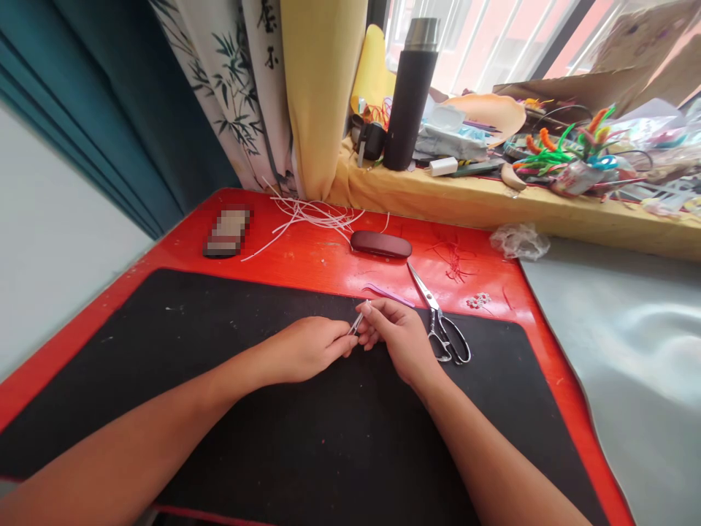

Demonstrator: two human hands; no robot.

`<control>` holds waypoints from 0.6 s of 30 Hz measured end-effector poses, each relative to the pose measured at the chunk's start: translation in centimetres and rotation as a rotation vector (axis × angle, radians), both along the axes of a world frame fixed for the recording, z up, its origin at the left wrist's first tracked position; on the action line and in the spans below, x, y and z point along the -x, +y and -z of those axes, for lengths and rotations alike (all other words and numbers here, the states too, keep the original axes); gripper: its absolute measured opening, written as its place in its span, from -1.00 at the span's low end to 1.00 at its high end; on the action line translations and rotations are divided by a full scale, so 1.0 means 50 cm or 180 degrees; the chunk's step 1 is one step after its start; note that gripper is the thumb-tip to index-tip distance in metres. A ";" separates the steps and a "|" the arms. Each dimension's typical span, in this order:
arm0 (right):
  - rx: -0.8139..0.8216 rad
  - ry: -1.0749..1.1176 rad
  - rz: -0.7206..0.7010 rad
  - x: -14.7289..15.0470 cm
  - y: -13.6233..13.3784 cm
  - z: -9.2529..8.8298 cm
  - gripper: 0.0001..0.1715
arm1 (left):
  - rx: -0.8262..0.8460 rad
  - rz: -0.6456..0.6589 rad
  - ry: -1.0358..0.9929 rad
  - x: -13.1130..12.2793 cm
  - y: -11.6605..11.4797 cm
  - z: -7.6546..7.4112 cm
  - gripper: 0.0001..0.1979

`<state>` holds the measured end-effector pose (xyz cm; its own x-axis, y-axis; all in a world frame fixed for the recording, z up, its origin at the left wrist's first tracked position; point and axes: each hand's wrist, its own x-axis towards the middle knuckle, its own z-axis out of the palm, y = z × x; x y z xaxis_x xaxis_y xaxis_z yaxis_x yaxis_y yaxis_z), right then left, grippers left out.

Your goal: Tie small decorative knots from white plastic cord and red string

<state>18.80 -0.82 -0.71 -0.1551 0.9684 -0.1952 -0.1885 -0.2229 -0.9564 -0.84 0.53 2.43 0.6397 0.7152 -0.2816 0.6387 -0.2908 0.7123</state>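
Observation:
My left hand [309,347] and my right hand [397,332] meet over the black mat [219,394] on the red table [307,256]. Both pinch a thin white strip [358,321] between their fingertips, which is small and partly hidden. Steel scissors [441,321] lie just right of my right hand, handles toward me. A small purple strip [386,294] lies just beyond my right hand. Loose white strips [312,215] are scattered at the table's far edge.
A dark red case [380,244] and a blurred dark object [226,232] lie on the red table. A black flask [410,95], craft clutter and colourful pipe cleaners [569,150] crowd the yellow-draped sill. A grey surface [629,343] adjoins on the right.

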 end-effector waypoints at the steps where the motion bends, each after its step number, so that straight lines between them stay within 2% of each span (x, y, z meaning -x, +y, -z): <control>1: -0.0002 0.0009 -0.0005 0.000 0.000 0.000 -0.58 | 0.0042 -0.0020 -0.0030 -0.001 0.001 0.000 -0.65; 8: -0.0028 0.0074 0.0002 -0.002 0.001 -0.005 -0.57 | 0.0350 -0.0011 -0.0155 0.010 0.013 -0.001 -0.62; 11: -0.0060 0.0059 -0.0051 -0.003 0.000 -0.004 -0.58 | 0.0498 -0.0309 -0.0602 0.022 0.032 0.001 -0.63; 14: -0.0064 0.0035 -0.0175 -0.004 -0.001 -0.003 -0.58 | 0.0651 -0.0691 -0.1225 0.028 0.048 0.006 -0.54; 18: -0.0076 -0.0010 -0.0341 -0.004 -0.003 -0.007 -0.56 | 0.0826 -0.0863 -0.1783 0.024 0.053 0.011 -0.54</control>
<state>18.97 -0.96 -0.33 -0.2575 0.9507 -0.1728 -0.1618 -0.2187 -0.9623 -2.04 3.18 1.89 0.5467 0.8249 -0.1440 0.1787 0.0531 0.9825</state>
